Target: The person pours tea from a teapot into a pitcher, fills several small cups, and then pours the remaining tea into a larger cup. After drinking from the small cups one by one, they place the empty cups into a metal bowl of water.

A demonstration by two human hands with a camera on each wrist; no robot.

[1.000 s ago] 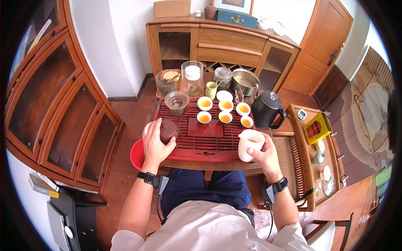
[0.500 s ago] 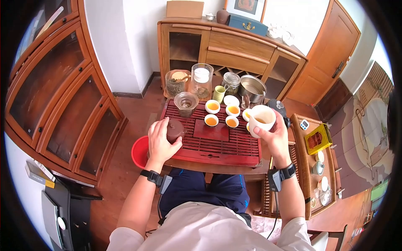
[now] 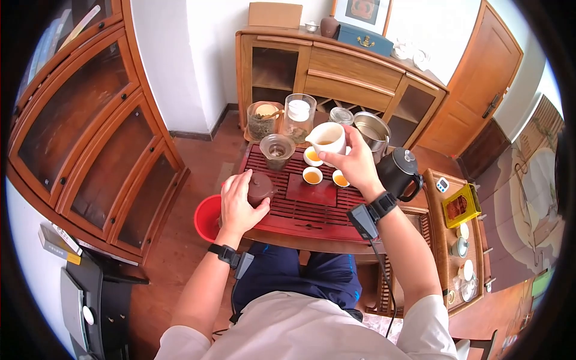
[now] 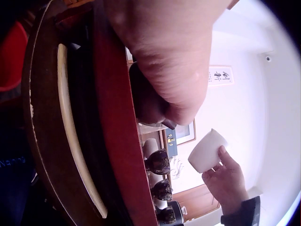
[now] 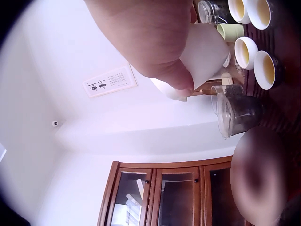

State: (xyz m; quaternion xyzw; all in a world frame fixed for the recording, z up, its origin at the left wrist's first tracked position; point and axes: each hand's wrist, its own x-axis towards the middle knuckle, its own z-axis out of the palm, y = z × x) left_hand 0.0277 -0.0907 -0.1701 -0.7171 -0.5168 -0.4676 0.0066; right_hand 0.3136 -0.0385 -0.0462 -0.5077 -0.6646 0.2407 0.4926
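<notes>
1. Right hand (image 3: 358, 163) clamped on the white pitcher (image 3: 330, 139), thumb on the near side. Amber liquid shows inside; spout faces the left.
2. Pitcher's place: above the back cups, raised clear of them in the left wrist view. One second ago it was at the tray's near right corner; half a second ago, over the rightmost cups — so it has travelled left and away from the body.
3. Left hand (image 3: 236, 204) unchanged: thumb and fingers around the brown teapot (image 3: 260, 188), which keeps its spot at the left of the slatted red tea tray (image 3: 279, 219).
4. Two front cups, a left one (image 3: 312, 176) and a middle one (image 3: 341, 179), hold amber liquid. Others now sit partly or wholly behind pitcher and right hand; earlier, six filled cups showed.
5. Black kettle (image 3: 397, 173), mostly covered half a second ago, is back in sight beyond the right hand.
6. Glass vessel (image 3: 277, 153) beyond the teapot, and red bucket (image 3: 206, 219) beside the tray — same places as before.
</notes>
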